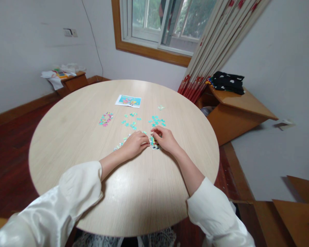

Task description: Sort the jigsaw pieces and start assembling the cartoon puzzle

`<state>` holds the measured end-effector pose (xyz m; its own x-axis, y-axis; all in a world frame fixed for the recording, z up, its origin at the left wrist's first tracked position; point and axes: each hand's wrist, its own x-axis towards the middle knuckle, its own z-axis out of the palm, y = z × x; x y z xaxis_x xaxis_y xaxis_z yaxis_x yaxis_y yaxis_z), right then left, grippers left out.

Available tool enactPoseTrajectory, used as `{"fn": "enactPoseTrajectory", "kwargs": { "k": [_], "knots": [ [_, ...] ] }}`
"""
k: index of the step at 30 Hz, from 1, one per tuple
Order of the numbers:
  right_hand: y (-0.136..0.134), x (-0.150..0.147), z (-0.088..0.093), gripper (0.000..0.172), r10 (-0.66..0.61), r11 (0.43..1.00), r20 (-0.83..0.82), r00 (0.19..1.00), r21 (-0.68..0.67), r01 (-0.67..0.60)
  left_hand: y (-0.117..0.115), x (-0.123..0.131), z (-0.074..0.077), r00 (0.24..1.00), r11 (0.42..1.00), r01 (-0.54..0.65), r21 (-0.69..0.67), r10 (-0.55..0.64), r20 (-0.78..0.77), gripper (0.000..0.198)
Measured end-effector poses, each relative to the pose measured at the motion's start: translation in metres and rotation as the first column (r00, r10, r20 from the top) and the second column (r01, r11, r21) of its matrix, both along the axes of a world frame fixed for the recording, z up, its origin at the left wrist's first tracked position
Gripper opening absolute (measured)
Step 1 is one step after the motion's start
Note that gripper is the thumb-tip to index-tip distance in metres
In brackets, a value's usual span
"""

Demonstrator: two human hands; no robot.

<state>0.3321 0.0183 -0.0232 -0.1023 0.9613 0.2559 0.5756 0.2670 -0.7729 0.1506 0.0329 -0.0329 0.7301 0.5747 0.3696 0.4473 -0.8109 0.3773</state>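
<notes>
On the round wooden table (134, 185) lies a small joined patch of jigsaw puzzle (155, 144) in yellow, white and blue. My right hand (164, 139) bends over its right side, thumb and fingers drawn together; whether a piece sits between them is hidden. From the left, my left hand (137, 143) touches the patch's edge with curled fingertips, and I cannot make out anything in them. Loose light puzzle pieces (118, 146) are partly covered by my left hand. Farther out are teal puzzle pieces (157, 120), more teal pieces (130, 124) and a pink and yellow heap of pieces (106, 118).
A printed picture card (128, 101) lies beyond the pieces, and a few pale green pieces (161, 107) are to its right. Past the table stand a wooden cabinet (237, 113) with folded dark cloth (228, 82), a curtain (208, 44) and a low stand (76, 83) with papers.
</notes>
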Motion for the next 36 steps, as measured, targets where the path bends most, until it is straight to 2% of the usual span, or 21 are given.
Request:
{"fn": "enactPoseTrajectory", "kwargs": {
  "k": [6, 14, 26, 36],
  "knots": [
    [0.0, 0.004, 0.001, 0.017, 0.041, 0.999, 0.051, 0.998, -0.011, -0.041, 0.0, 0.0, 0.0, 1.0, 1.0, -0.003, -0.008, 0.003, -0.003, 0.012],
    [-0.002, 0.011, 0.006, 0.031, 0.046, 0.999, 0.242, 0.969, -0.023, -0.042, 0.0, 0.002, 0.001, 1.0, 1.0, -0.01, -0.002, 0.01, -0.023, 0.011],
    [-0.003, 0.013, 0.009, 0.038, 0.074, 0.996, 0.288, 0.955, -0.06, -0.059, -0.001, 0.002, 0.002, 0.999, 1.0, -0.017, -0.008, 0.016, -0.031, 0.014],
    [-0.001, 0.015, 0.003, 0.038, 0.074, 0.997, 0.263, 0.962, -0.054, -0.062, -0.004, 0.003, 0.007, 0.998, 0.999, -0.033, -0.014, 0.032, -0.061, 0.013]
  ]
}}
